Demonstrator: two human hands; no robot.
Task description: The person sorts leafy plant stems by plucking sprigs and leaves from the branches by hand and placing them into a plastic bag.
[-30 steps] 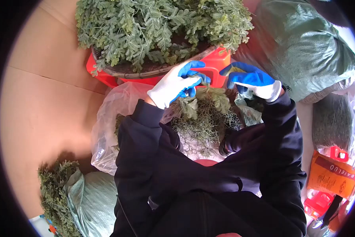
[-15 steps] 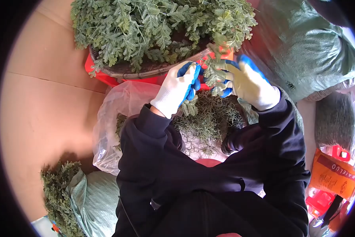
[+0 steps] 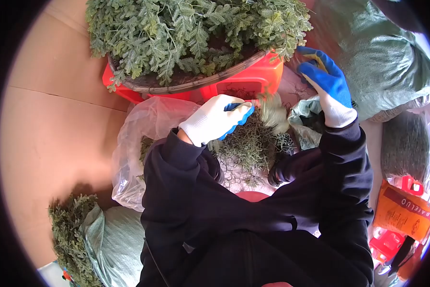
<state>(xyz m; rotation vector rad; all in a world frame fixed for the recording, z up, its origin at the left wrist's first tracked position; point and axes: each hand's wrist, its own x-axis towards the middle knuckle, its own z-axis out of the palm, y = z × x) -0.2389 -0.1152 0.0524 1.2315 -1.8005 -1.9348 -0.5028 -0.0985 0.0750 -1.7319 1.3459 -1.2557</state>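
My left hand (image 3: 222,119), in a white and blue glove, is closed with thumb and fingers pinched together. At its fingertips is a green leafy sprig (image 3: 274,114), smeared by motion. My right hand (image 3: 327,83), gloved the same way, is raised out to the right with fingers loosely bent and apart, nothing seen in it. Below the hands lies a heap of thin green stems and trimmings (image 3: 251,143) on the floor between my feet. Beyond them, a wide round basket (image 3: 186,87) is piled with fern-like green branches (image 3: 176,40).
Red plastic stools (image 3: 246,76) hold up the basket. A clear plastic bag (image 3: 131,138) lies to the left; a green woven sack with foliage (image 3: 112,239) is at lower left. Large green sacks (image 3: 382,62) stand at right, above an orange bag (image 3: 401,210). A small open sack (image 3: 306,126) sits below my right hand.
My right hand has moved away to the right from the sprig and turned its blue palm side into view. My left hand has dropped slightly, and the sprig has swung lower.
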